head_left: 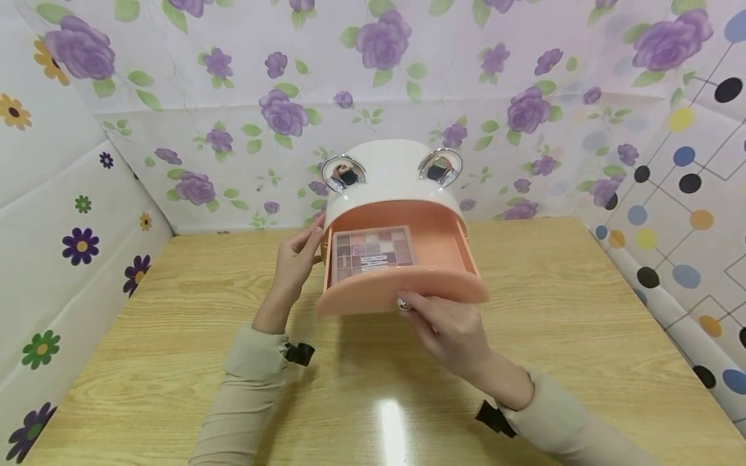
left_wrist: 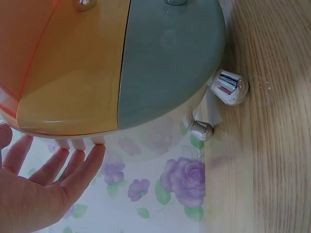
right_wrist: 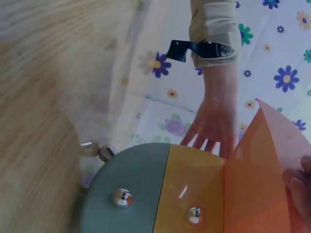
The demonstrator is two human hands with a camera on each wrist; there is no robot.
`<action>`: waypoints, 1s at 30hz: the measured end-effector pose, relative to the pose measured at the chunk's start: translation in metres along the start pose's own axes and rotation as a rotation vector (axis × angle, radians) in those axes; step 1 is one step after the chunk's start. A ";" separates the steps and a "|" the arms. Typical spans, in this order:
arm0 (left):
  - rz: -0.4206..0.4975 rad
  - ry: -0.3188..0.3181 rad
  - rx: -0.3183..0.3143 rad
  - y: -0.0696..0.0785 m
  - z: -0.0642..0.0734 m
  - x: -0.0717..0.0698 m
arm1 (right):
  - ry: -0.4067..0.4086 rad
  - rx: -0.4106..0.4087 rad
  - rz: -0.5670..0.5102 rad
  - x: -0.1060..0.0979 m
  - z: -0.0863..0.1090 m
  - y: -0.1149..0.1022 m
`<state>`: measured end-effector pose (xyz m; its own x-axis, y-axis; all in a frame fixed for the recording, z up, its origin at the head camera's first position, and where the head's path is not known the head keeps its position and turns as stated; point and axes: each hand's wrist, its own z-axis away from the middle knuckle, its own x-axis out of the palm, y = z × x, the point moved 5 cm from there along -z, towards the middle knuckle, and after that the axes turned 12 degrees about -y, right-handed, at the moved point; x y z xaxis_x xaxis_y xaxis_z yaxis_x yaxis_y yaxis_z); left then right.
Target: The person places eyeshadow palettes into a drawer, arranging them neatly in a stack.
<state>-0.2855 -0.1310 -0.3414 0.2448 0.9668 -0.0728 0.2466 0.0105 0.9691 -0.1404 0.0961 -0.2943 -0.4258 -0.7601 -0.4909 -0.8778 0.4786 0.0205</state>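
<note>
A white frog-shaped storage box (head_left: 389, 165) with shiny round eyes stands at the back of the table. Its peach top drawer (head_left: 434, 285) is pulled out, and a flat eyeshadow palette (head_left: 373, 251) lies in the drawer's left part. My right hand (head_left: 453, 329) pinches the drawer's silver knob (head_left: 402, 304) between thumb and finger. On the box's left side my left hand (head_left: 291, 259) rests with fairly straight fingers touching the wall. Below the peach drawer, a yellow drawer (left_wrist: 75, 77) and a green drawer (left_wrist: 170, 68) are closed, each with a round knob.
Wood-grained table (head_left: 553, 310) surrounds the box, which stands on silver feet (left_wrist: 229, 88). Flowered cloth (head_left: 245, 110) hangs close behind it, with patterned cloth at both sides. Black bands (head_left: 298, 353) sit at both sleeve cuffs.
</note>
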 end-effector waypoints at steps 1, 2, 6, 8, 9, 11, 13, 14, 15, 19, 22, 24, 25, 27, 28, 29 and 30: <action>0.001 -0.001 0.002 0.000 0.000 0.000 | -0.001 0.008 0.000 0.001 -0.001 0.001; 0.001 -0.003 0.004 -0.001 0.000 0.000 | -0.002 0.016 -0.001 0.001 -0.001 0.003; 0.005 -0.006 0.012 -0.001 0.001 0.000 | -0.004 0.031 -0.016 0.004 -0.003 0.007; 0.011 -0.007 0.018 -0.002 0.000 0.000 | -0.005 0.033 -0.025 0.005 -0.004 0.009; 0.014 -0.007 0.020 -0.002 0.000 0.000 | -0.007 0.034 -0.028 0.006 -0.004 0.010; 0.018 -0.004 0.023 -0.002 0.000 0.000 | -0.010 0.040 -0.029 0.007 -0.005 0.012; 0.023 -0.006 0.028 -0.002 0.000 0.000 | -0.013 0.047 -0.023 0.008 -0.006 0.015; 0.024 -0.008 0.030 -0.002 0.000 0.000 | -0.016 0.054 -0.020 0.009 -0.006 0.017; 0.025 -0.009 0.032 -0.002 0.000 0.000 | -0.018 0.060 -0.022 0.010 -0.007 0.019; 0.019 -0.017 0.041 -0.002 0.000 -0.001 | -0.029 0.085 -0.012 0.013 -0.008 0.025; 0.008 -0.019 0.039 -0.002 0.000 -0.001 | -0.042 0.100 -0.009 0.015 -0.010 0.030; 0.002 -0.020 0.037 -0.002 0.001 -0.001 | -0.051 0.107 -0.010 0.017 -0.011 0.033; -0.002 -0.020 0.035 -0.002 0.001 -0.001 | -0.054 0.110 -0.013 0.017 -0.012 0.034; -0.008 -0.019 0.032 -0.002 0.001 -0.001 | -0.054 0.115 -0.012 0.020 -0.012 0.038; -0.013 -0.019 0.031 -0.002 0.001 -0.001 | -0.056 0.122 -0.014 0.021 -0.013 0.040; -0.016 -0.019 0.029 -0.002 0.001 -0.001 | -0.057 0.132 -0.016 0.022 -0.013 0.042; -0.017 -0.020 0.028 -0.001 0.001 0.000 | -0.057 0.144 -0.021 0.023 -0.014 0.044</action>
<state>-0.2850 -0.1316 -0.3430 0.2587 0.9614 -0.0936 0.2770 0.0190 0.9607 -0.1917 0.0938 -0.2929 -0.3907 -0.7466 -0.5385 -0.8444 0.5236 -0.1133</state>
